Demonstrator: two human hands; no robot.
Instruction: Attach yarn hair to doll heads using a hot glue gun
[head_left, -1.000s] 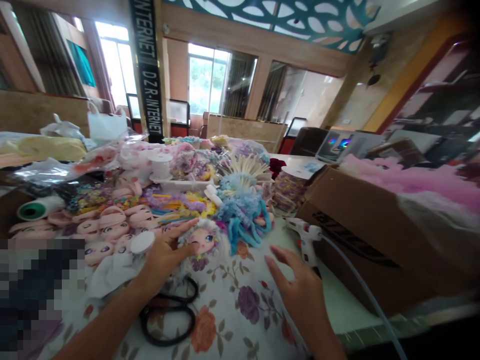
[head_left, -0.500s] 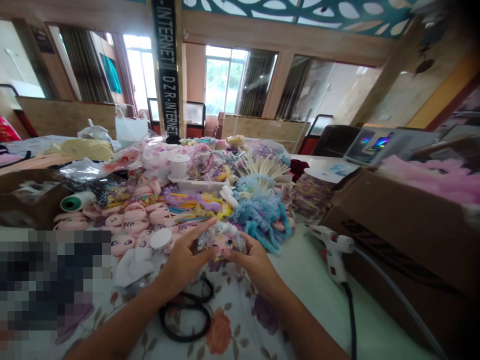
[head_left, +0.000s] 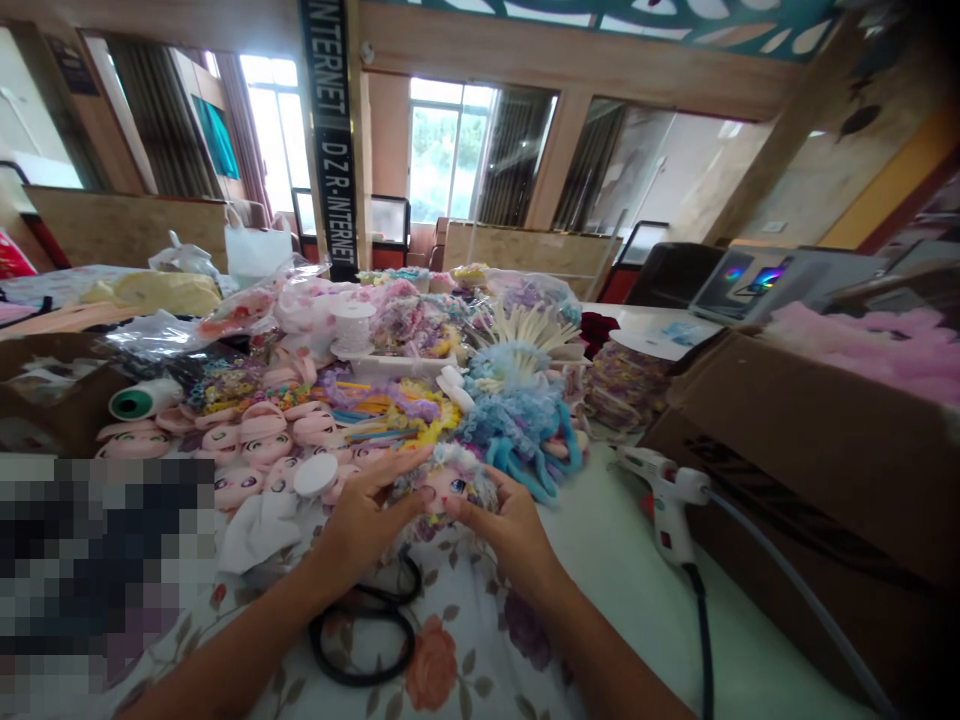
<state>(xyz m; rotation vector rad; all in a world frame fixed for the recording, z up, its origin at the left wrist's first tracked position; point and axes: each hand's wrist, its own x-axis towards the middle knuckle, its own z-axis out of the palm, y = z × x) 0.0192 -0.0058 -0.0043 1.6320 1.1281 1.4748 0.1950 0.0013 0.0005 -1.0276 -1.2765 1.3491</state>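
A doll head [head_left: 442, 488] with curly pale hair and a blue eye is held between both hands at the centre, its face turned up toward me. My left hand [head_left: 365, 515] grips its left side, the thumb on the cheek. On the other side my right hand [head_left: 510, 520] closes round the hair, its thumb pressing near the mouth. Black-handled scissors [head_left: 364, 645] lie on the floral cloth [head_left: 465, 660] just below; their blades are hidden by my left arm.
Several pink doll faces [head_left: 266, 440] and a white disc [head_left: 316, 475] lie on the left. Blue curly yarn [head_left: 506, 410] sits behind the hands. At right are a white glue gun [head_left: 671, 500] with its cord and a cardboard box [head_left: 810, 480].
Both hands stay on the doll head, with the fingers and head shifted only slightly. The camera view has moved a little.
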